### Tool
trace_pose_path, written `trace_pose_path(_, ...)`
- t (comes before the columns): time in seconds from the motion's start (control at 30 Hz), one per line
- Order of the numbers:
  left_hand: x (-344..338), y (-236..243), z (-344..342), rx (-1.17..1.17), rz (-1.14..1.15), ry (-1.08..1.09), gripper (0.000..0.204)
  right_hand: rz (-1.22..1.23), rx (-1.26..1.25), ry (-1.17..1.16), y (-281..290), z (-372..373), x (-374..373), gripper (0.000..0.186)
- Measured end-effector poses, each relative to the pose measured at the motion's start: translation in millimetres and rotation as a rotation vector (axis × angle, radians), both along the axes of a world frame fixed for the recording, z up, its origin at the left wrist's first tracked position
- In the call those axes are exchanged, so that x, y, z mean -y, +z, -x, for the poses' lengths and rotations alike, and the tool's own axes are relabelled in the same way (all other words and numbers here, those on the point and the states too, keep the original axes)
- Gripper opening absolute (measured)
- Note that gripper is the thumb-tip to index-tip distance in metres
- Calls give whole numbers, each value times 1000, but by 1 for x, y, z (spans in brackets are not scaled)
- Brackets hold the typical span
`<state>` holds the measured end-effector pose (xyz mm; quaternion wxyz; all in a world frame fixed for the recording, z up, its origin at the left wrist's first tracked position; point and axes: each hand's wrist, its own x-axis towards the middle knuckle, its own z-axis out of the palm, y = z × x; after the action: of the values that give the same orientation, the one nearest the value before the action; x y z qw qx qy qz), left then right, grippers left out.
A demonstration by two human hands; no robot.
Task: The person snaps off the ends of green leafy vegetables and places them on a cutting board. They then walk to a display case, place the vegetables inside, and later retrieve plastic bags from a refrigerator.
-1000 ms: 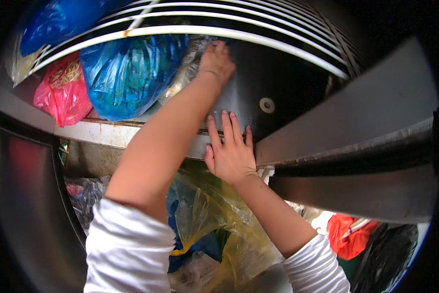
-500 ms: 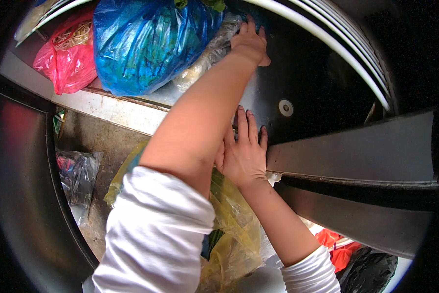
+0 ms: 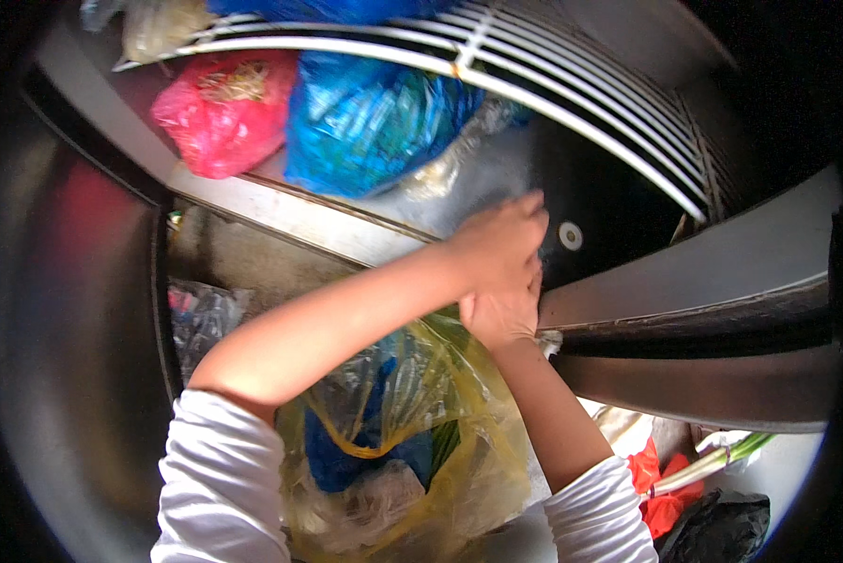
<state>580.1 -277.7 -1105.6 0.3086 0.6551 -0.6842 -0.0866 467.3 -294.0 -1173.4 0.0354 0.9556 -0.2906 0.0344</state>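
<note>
My left hand (image 3: 501, 244) is over the front of a dark refrigerator shelf floor (image 3: 558, 202), its fingers bent and smeared by motion, with nothing visible in them. Just below it, my right hand (image 3: 504, 317) is at the shelf's front edge, thumb apart, most fingers hidden behind the left hand. Farther in, on the shelf floor, sit a pink bag (image 3: 220, 131) with pale strands, a blue bag (image 3: 365, 136) with something green inside, and a clear bag (image 3: 450, 159). Below my forearms stands an open yellow plastic bag (image 3: 478, 460) holding a blue bag (image 3: 332, 446) and green leaves.
A white wire rack (image 3: 346, 47) with more bags crosses above the shelf. Dark doors stand open at left (image 3: 84, 310) and right (image 3: 694, 380). At lower right are a red bag (image 3: 661, 511), spring onions (image 3: 712, 460) and a black bag (image 3: 722, 525).
My left hand has drawn back from beside the clear bag toward my right hand, now overlapping it. The view has shifted, bringing in more of the wire rack and yellow bag.
</note>
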Motion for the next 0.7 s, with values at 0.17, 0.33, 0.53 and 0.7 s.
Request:
trace_pose_path(0.17, -88, 111, -5, 102, 123, -73, 41, -71, 45, -13, -2, -2, 0, 66)
trace_pose_path(0.33, -99, 188, -66, 509, 701, 406, 87, 130, 190, -10, 8, 2, -5, 56)
trace_pose_path(0.53, -64, 225, -133, 514, 321, 695, 97, 99, 233, 1, 6, 1, -7, 52)
trace_pose_path(0.7, -58, 218, -168, 228, 273, 681, 59, 73, 223, -38, 10, 1, -12, 54)
